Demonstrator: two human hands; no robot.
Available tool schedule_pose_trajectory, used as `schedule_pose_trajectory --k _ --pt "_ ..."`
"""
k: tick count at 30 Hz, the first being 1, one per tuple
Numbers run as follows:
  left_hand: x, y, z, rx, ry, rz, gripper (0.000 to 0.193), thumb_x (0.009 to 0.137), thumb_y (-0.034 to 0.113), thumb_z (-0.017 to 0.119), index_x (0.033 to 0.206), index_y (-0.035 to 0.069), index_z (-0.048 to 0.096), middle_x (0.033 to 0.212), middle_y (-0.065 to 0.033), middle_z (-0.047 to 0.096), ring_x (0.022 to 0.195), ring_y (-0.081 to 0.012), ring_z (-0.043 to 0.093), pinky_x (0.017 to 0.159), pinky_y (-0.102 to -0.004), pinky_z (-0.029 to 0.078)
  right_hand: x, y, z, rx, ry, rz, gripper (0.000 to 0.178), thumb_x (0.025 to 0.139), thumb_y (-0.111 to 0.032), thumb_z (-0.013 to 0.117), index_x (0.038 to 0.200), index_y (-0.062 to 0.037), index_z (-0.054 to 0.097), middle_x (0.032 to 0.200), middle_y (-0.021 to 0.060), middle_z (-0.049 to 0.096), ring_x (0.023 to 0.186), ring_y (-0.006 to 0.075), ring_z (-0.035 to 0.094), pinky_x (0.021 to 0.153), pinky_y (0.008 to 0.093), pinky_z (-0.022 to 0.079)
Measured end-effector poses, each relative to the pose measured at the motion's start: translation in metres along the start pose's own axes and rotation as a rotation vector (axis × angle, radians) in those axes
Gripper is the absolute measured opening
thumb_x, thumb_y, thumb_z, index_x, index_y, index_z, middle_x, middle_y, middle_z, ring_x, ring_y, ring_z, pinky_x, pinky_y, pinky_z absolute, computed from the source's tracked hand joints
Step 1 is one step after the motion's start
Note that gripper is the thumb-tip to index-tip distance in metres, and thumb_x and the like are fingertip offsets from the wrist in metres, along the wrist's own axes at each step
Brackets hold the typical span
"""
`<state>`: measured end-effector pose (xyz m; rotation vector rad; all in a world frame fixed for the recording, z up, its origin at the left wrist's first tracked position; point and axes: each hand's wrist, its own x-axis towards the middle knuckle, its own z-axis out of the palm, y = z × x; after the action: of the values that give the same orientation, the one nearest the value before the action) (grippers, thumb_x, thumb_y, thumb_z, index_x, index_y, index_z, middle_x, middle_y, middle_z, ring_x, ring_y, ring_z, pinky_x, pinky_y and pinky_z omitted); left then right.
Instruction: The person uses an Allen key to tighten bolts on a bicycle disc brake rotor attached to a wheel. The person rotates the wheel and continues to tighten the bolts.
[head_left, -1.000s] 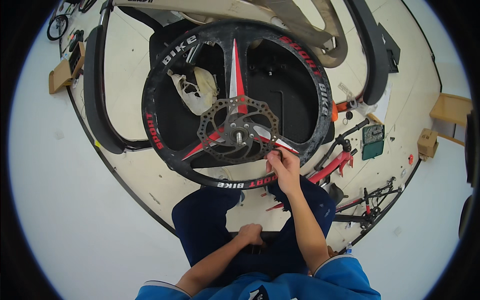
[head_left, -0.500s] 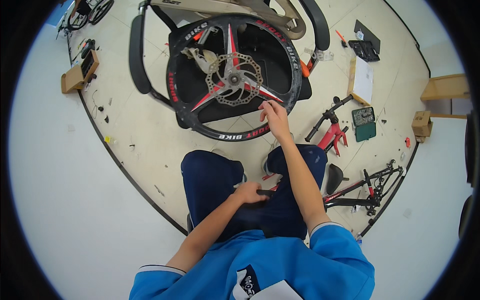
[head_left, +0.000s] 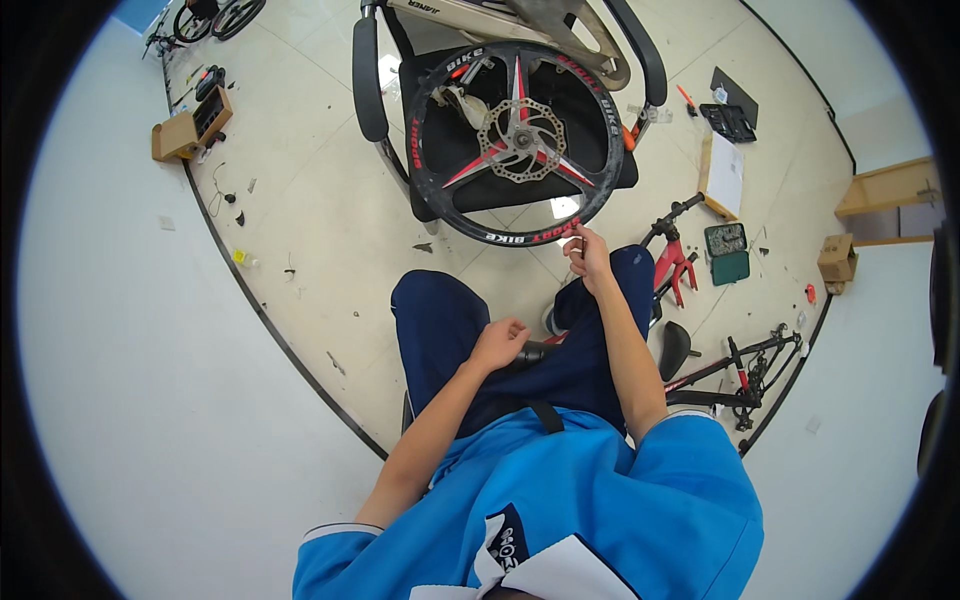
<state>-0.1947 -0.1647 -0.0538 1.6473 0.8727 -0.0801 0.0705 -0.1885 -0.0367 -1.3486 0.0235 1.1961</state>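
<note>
A black three-spoke bike wheel (head_left: 470, 225) with red and white spokes lies flat on an office chair's seat. Its silver disc brake rotor (head_left: 497, 148) faces up at the hub. Close to the wheel's near right rim is my right hand (head_left: 588, 258), fingers curled and pinched; whatever small thing they may hold is not clear. My left hand (head_left: 500, 345) hovers over my lap, its fingers loosely bent and apart, with no object seen in it. Just beside it, between my thighs, a black rounded part (head_left: 533, 353) shows, partly hidden.
The chair's armrests (head_left: 370, 80) flank the wheel, and a beige bike frame (head_left: 560, 25) lies behind it. To the right are a red fork with handlebar (head_left: 672, 262), a green case (head_left: 730, 265), a saddle (head_left: 675, 350) and a black-red frame (head_left: 740, 385). Cardboard boxes (head_left: 180, 135) stand left.
My left hand has come off the black part and lifted slightly. My right hand has drawn back toward me from the wheel's spoke area to its near rim. The whole view has shifted.
</note>
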Motion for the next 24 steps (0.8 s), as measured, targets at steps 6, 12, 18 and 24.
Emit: schedule_pose_trajectory --k 6,12,18,24 --pt "-0.013 0.009 -0.011 0.058 -0.079 0.025 0.030 0.091 0.025 0.065 0.105 -0.001 0.070 0.094 -0.0204 0.074 0.087 -0.0326 0.072 0.080 -0.0394 0.056 0.004 0.005 0.002 -0.023 -0.007 0.019 0.035 0.107 -0.034 0.040 0.097 -0.0067 0.059 0.066 0.0012 0.055 0.040 0.0055 0.025 0.038 0.0232 0.020" --pt "-0.010 -0.017 -0.020 -0.065 0.121 -0.002 0.030 0.092 0.026 0.067 0.104 -0.002 0.069 0.090 -0.0168 0.074 0.082 -0.0273 0.072 0.076 -0.0358 0.056 0.019 0.022 0.007 -0.029 0.032 0.070 0.035 0.106 -0.037 0.043 0.097 -0.0078 0.061 0.067 0.0001 0.053 0.044 0.0070 0.029 0.040 0.0242 0.023" --pt "0.005 -0.021 -0.008 -0.252 0.196 -0.070 0.025 0.094 0.020 0.066 0.102 -0.004 0.069 0.083 -0.0096 0.073 0.074 -0.0140 0.069 0.070 -0.0280 0.055 0.004 0.035 0.016 -0.155 -0.110 0.018 0.036 0.108 -0.034 0.040 0.099 -0.0058 0.060 0.069 0.0016 0.054 0.044 0.0064 0.034 0.040 0.0242 0.026" --pt "0.048 0.018 -0.011 -0.156 0.234 -0.034 0.020 0.096 0.019 0.067 0.098 -0.001 0.069 0.081 -0.0066 0.071 0.068 -0.0107 0.065 0.065 -0.0253 0.053 -0.004 0.015 0.003 -0.047 -0.196 0.018 0.035 0.110 -0.031 0.038 0.103 -0.0037 0.059 0.069 0.0004 0.054 0.046 0.0057 0.036 0.043 0.0227 0.027"
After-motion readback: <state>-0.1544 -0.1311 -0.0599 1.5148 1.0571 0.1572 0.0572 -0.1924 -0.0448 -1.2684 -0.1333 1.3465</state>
